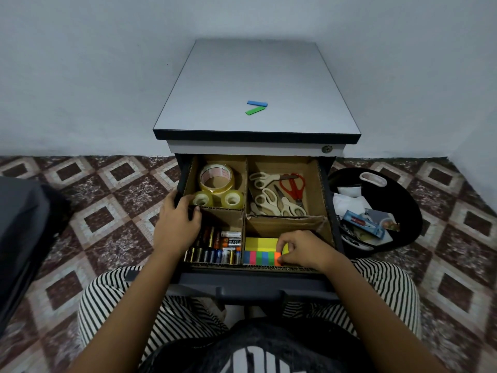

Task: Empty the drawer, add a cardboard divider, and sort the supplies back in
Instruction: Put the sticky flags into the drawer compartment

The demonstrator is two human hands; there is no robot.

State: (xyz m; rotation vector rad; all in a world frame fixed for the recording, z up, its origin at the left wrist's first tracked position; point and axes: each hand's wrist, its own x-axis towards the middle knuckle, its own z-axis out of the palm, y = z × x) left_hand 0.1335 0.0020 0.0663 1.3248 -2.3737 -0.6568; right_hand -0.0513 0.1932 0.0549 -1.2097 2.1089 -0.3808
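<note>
The open drawer [334, 227] holds a cardboard divider [245, 211] with four compartments. Tape rolls [216, 179] fill the back left one, scissors [279, 193] the back right, batteries [217, 247] the front left. Yellow sticky notes [259, 243] and a row of coloured flag pads [259, 258] lie in the front right. My right hand [301, 250] pinches an orange pad [278, 260] at the right end of that row. My left hand [177, 224] rests on the drawer's left edge, fingers curled over the cardboard wall. A blue pad [257, 103] and a green pad [255, 110] lie on the cabinet top [242, 76].
A black bin [403, 211] with papers and a blue package stands on the tiled floor right of the drawer. A dark bag [21, 238] sits at the left. The cabinet stands against a pale wall. My striped trouser legs flank the drawer front.
</note>
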